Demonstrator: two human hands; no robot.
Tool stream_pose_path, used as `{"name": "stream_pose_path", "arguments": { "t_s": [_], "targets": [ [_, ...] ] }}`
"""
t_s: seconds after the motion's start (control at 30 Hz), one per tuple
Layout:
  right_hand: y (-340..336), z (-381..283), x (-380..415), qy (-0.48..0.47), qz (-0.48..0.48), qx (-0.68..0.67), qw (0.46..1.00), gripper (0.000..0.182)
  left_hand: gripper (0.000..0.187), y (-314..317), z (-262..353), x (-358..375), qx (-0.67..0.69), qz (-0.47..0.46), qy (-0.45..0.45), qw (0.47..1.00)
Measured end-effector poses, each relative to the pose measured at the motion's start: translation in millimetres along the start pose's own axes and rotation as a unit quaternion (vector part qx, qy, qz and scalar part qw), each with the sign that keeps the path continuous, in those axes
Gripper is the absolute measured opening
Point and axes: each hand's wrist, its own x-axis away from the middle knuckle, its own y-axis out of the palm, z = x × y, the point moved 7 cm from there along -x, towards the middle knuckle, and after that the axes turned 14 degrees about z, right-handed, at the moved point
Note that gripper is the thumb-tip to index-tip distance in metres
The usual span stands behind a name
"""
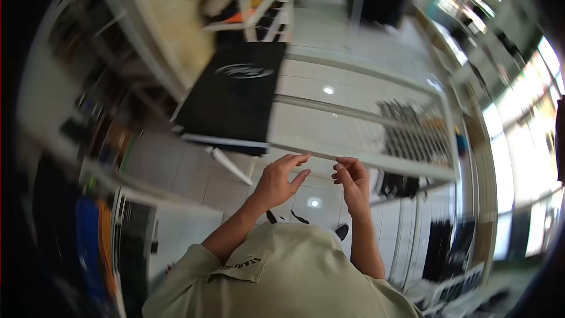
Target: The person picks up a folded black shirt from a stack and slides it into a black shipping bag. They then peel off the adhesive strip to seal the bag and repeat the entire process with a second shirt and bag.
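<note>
Near the front edge of a white-framed, glass-topped table [406, 168], my left hand [279, 181] is open, with the thumb apart from the fingers and nothing in it. A short gap to its right, my right hand [353, 184] has its fingers curled, the thumb close to them, and no object shows there. On the table's left end lies a black flat piece [232, 103] with a white oval logo and a pale front edge. My left hand is just in front of its right corner.
A white shelf rack [253, 0] with dark and orange goods stands behind the table. Dark clothes hang at lower right [436, 250]. Blue [88, 241] and orange garments hang at lower left, beside a white surface [182, 235]. Bright windows line the right.
</note>
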Motion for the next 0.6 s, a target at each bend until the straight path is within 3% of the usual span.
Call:
{"name": "stream_pose_path", "arguments": {
  "t_s": [0.13, 0.27, 0.33, 0.6],
  "targets": [
    [138, -13, 12, -0.025, -0.204, 0.03, 0.978, 0.018, 0.036, -132, -32, 22, -0.084, 0.182, -0.053, 0.978],
    [247, -23, 49, -0.044, -0.376, 0.026, 0.925, 0.017, 0.036, -236, -43, 69, -0.15, 0.328, -0.12, 0.925],
    [294, -23, 71, -0.045, -0.448, 0.021, 0.892, 0.017, 0.037, -281, -36, 97, -0.202, 0.392, -0.112, 0.89],
    [418, -47, 181, -0.059, -0.653, -0.036, 0.754, 0.015, 0.033, -383, 44, 180, -0.365, 0.533, -0.145, 0.749]
  ]
}}
